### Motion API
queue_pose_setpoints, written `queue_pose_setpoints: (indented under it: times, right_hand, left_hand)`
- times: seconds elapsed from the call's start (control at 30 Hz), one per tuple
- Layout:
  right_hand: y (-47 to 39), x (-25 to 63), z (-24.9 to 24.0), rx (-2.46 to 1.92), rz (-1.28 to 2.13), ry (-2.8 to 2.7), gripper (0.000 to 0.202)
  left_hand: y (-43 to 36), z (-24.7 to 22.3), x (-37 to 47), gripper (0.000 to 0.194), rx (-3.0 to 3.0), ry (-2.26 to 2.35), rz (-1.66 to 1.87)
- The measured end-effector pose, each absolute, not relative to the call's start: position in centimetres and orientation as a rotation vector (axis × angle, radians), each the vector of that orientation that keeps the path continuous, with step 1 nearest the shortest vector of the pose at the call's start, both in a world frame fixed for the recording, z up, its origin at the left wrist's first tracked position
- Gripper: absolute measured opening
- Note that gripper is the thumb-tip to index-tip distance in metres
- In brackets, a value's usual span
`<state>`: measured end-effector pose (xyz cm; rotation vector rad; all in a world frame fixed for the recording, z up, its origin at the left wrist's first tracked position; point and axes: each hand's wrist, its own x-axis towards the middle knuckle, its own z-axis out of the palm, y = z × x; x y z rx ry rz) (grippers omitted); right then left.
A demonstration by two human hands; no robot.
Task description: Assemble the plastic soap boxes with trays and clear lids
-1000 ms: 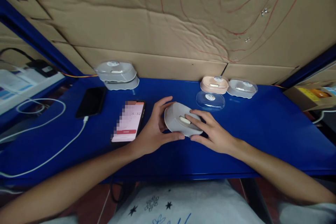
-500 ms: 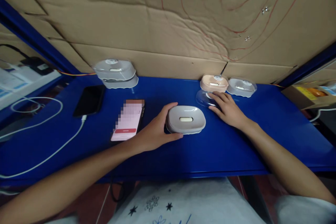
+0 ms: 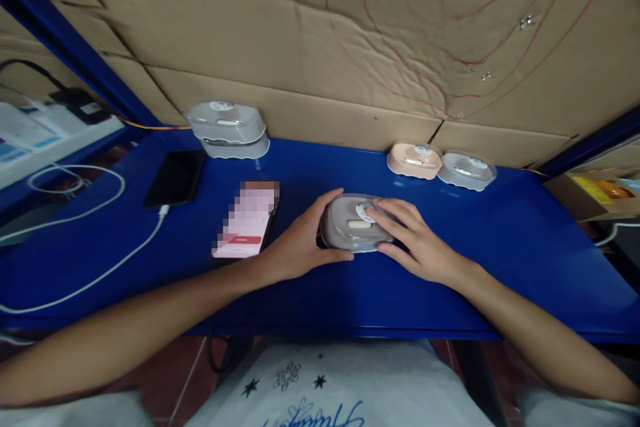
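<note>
A grey oval box [image 3: 345, 230] lies on the blue table, a clear lid [image 3: 373, 213] with a round white sticker over its top. My left hand [image 3: 307, 240] grips the box's left side, thumb and fingers spread around it. On the lid's right part rests my right hand [image 3: 417, 240], its fingertips near the sticker and thumb at the front right edge. Whether the lid sits fully down on the box cannot be made out.
Two stacked grey boxes [image 3: 230, 130] stand at the back left. A peach box [image 3: 414, 160] and another grey box [image 3: 467, 170] stand at the back right. Left of my hands lie a lit phone [image 3: 247, 220] and a dark phone [image 3: 175, 177] with a white cable [image 3: 135, 263].
My right hand has brought the clear lid from the table at the right, leftward onto the grey box. My left hand still holds the box. The view has shifted slightly.
</note>
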<state>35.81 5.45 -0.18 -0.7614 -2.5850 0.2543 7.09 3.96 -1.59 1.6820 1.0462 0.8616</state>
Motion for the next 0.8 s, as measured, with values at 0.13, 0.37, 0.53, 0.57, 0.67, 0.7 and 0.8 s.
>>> queue_pose_setpoints:
  times: [0.13, 0.37, 0.53, 0.57, 0.67, 0.7, 0.8]
  right_hand:
    - [5.8, 36.0, -0.3, -0.766, 0.222, -2.603, 0.072]
    - [4.6, 35.0, 0.5, -0.680, 0.025, -2.647, 0.081]
    - [4.8, 35.6, 0.8, -0.714, 0.178, -2.650, 0.074]
    - [5.0, 35.8, 0.7, -0.707, 0.201, -2.651, 0.074]
    - [5.6, 36.5, 0.6, -0.709, 0.251, -2.645, 0.073]
    - [5.6, 36.7, 0.5, -0.722, 0.262, -2.638, 0.072]
    - [5.6, 36.9, 0.4, -0.752, 0.289, -2.622, 0.071]
  left_hand:
    - [3.8, -1.3, 6.8, 0.113, 1.803, 1.068, 0.842]
    - [3.4, -0.6, 6.8, 0.110, 1.894, 1.083, 0.845]
    - [3.6, -0.4, 6.8, 0.113, 1.834, 1.053, 0.858]
    - [3.6, -0.4, 6.7, 0.114, 1.822, 1.063, 0.849]
    - [3.7, -0.2, 6.7, 0.118, 1.812, 1.099, 0.800]
    - [3.7, -0.2, 6.7, 0.117, 1.820, 1.106, 0.784]
    - [3.7, -0.1, 6.7, 0.114, 1.867, 1.120, 0.757]
